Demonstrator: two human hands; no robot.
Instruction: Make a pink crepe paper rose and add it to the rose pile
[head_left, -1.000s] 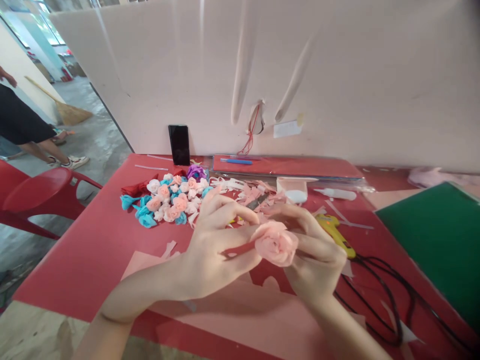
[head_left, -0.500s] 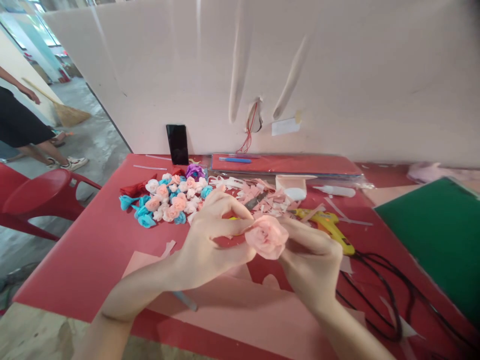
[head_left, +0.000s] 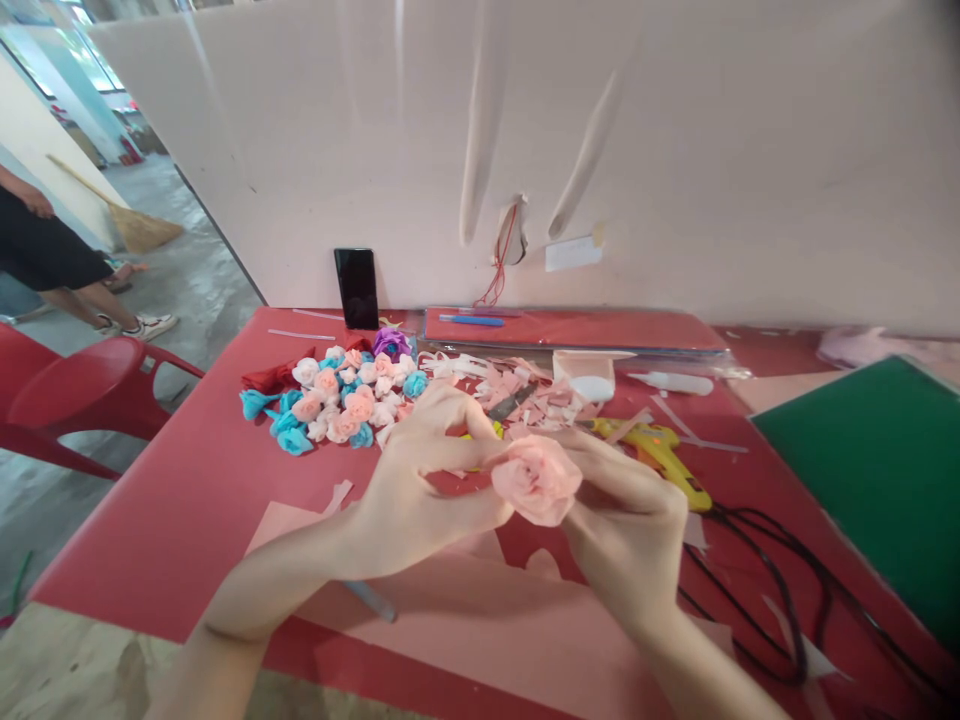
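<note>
A pink paper rose [head_left: 535, 480] is held up between my two hands, its open face toward me. My left hand [head_left: 431, 465] pinches its left edge between thumb and fingers. From the right, my right hand [head_left: 630, 520] grips it, with its fingertips hidden behind the petals. Beneath the hands lie pink paper sheets [head_left: 517, 620] and a greyish stick [head_left: 369, 600]. Beyond my left hand is a heap of small paper roses [head_left: 341, 395] in pink, white and blue, with a purple rose [head_left: 391, 343] behind.
A yellow glue gun [head_left: 667, 465] with a black cable [head_left: 780, 560] lies right of my hands. Behind are pink paper scraps [head_left: 517, 385], scissors [head_left: 514, 402] and a phone [head_left: 356, 288]. At right is a green sheet [head_left: 870, 480]. A person [head_left: 52, 240] stands beyond a red chair [head_left: 82, 390].
The rose and my right hand have shifted very slightly right and down. My left hand keeps its pinch. The person at the far left has moved an arm.
</note>
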